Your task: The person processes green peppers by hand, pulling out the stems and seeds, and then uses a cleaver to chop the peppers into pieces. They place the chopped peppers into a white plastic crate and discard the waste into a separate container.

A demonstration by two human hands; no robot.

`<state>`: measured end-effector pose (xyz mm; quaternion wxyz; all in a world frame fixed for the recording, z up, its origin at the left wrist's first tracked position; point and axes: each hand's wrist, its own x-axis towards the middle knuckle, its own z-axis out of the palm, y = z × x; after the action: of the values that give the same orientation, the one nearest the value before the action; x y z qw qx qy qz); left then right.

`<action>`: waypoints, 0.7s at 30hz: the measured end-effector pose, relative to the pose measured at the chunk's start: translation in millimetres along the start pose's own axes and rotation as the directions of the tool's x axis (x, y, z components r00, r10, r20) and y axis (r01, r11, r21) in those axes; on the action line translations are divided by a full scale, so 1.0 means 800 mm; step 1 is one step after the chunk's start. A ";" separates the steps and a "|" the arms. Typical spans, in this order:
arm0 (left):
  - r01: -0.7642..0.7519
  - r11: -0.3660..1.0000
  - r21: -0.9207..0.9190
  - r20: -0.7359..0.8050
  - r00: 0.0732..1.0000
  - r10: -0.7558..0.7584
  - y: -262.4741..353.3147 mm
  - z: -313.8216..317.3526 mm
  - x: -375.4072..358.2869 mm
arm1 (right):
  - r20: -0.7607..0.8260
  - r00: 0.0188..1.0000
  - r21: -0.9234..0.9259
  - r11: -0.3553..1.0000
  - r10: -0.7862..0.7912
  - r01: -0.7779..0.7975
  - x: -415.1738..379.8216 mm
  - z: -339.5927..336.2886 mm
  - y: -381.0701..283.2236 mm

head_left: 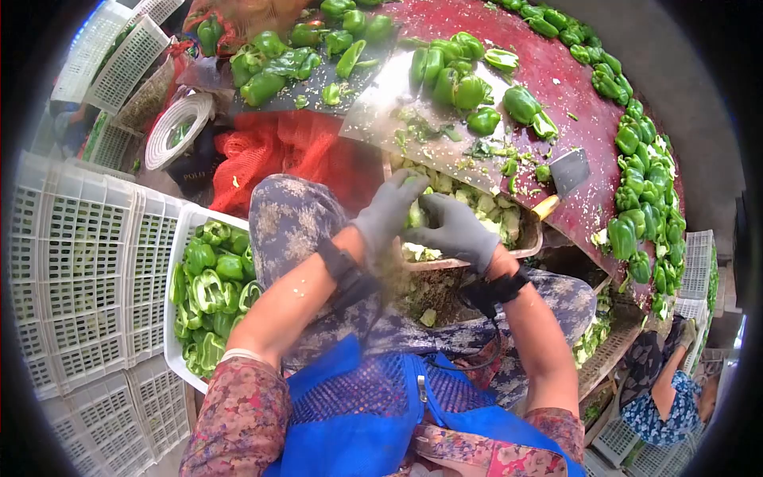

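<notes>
Both of my hands wear grey gloves and meet over a tub (534, 241) of pale green pepper cores and scraps. Between them is a green pepper (415, 214), mostly covered by the fingers. My left hand (388, 211) closes round it from the left. My right hand (458, 229) grips its other side, thumb and fingers bent inward. Just beyond the tub, a broad-bladed scraper (570, 172) with a yellow handle lies at the edge of the red table (584, 119). Several green peppers (457, 75) are heaped on a metal sheet (373, 103) ahead.
At my left stands a white crate (172, 318) of opened peppers, beside stacked white baskets (79, 270). Red netting (270, 155) and a roll of white strap (179, 131) lie front left. Peppers (648, 195) line the table's far rim. Another person (664, 405) sits at lower right.
</notes>
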<state>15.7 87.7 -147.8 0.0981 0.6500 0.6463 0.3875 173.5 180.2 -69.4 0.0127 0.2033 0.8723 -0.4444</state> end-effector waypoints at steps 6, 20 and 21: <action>0.299 0.830 -0.470 0.069 0.950 -0.303 -0.012 0.024 -0.010 | 0.130 0.991 0.185 0.983 -0.013 -0.011 0.012 0.013 0.037; 0.405 0.441 -0.801 -0.070 0.667 -0.742 -0.012 0.037 0.009 | -0.561 0.670 0.662 0.749 0.485 0.012 0.007 0.031 0.045; 0.343 0.073 -0.937 0.137 0.549 -0.824 0.021 0.008 0.025 | -0.701 0.634 0.464 0.884 0.326 0.058 0.008 0.027 0.057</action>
<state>29.7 106.3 -133.8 0.4348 0.0432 0.5365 0.7220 180.7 189.6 -118.4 -0.3681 0.4347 0.6513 -0.5013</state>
